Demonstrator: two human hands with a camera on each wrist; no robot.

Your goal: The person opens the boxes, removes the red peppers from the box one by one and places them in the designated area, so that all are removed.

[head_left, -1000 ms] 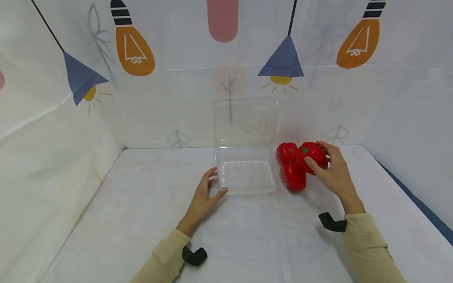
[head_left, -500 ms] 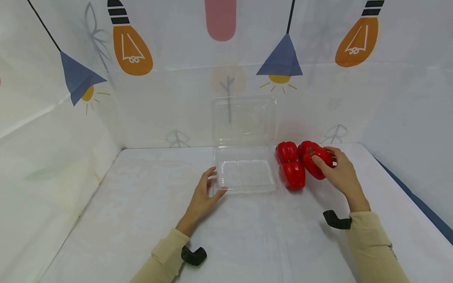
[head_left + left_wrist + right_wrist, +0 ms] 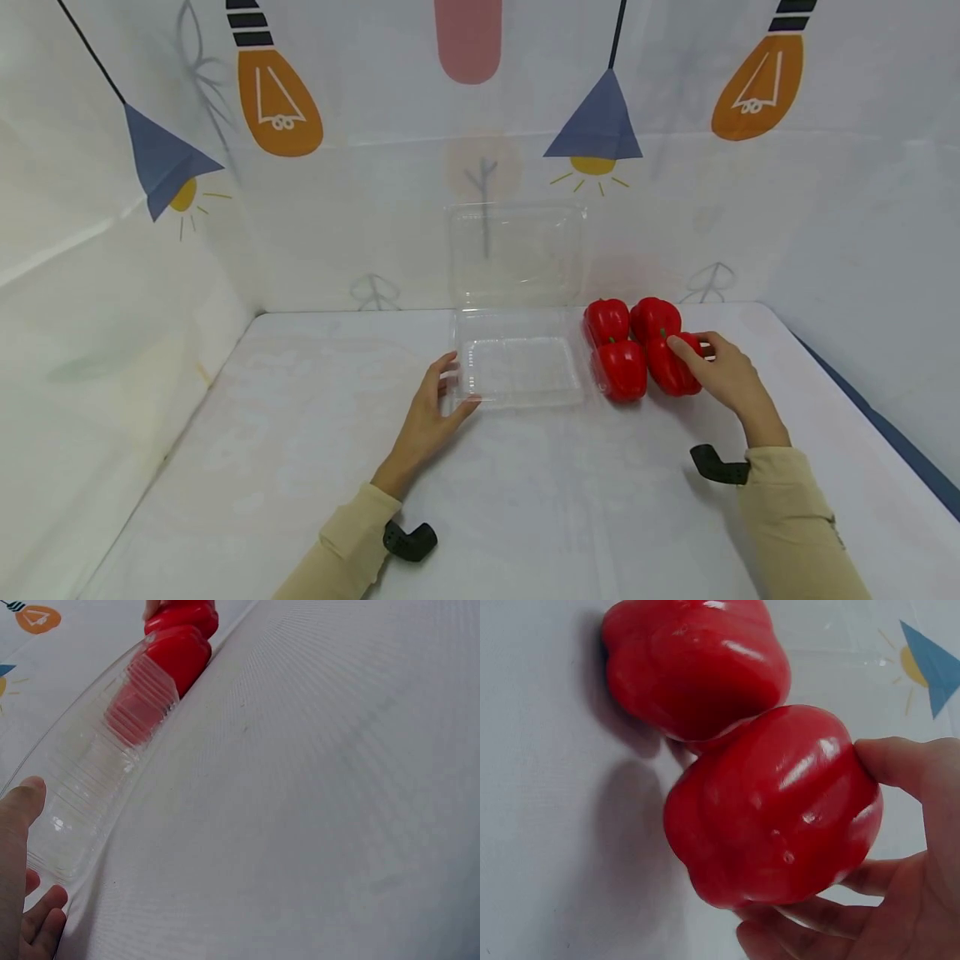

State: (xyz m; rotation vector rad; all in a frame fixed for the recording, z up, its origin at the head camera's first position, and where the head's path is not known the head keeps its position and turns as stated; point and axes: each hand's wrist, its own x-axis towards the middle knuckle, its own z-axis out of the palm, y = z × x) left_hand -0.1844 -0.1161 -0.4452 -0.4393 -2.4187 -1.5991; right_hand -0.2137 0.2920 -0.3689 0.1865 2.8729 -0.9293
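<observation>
My right hand (image 3: 731, 375) holds a glossy red bell pepper (image 3: 669, 367), thumb on its top left and fingers round its far right side; the right wrist view shows this pepper (image 3: 772, 810) large. Beside it sits a front-left pepper (image 3: 622, 372). Two more stand behind, one at the back left (image 3: 606, 322), one at the back right (image 3: 655, 317). Left of the peppers lies a clear plastic clamshell box (image 3: 521, 400), its lid (image 3: 517, 254) raised upright at the back. My left hand (image 3: 427, 421) grips its left end, thumb over the front corner, fingers along the side.
A white-covered table (image 3: 300, 467) carries everything. Behind it hangs a white cloth (image 3: 360, 208) printed with lamps and bulbs. Black curved mounts sit at the left wrist (image 3: 410, 542) and the right wrist (image 3: 718, 465).
My right hand has moved the held pepper rightward and then down toward the front, so the back-right pepper now shows fully. The left hand and the box have stayed put.
</observation>
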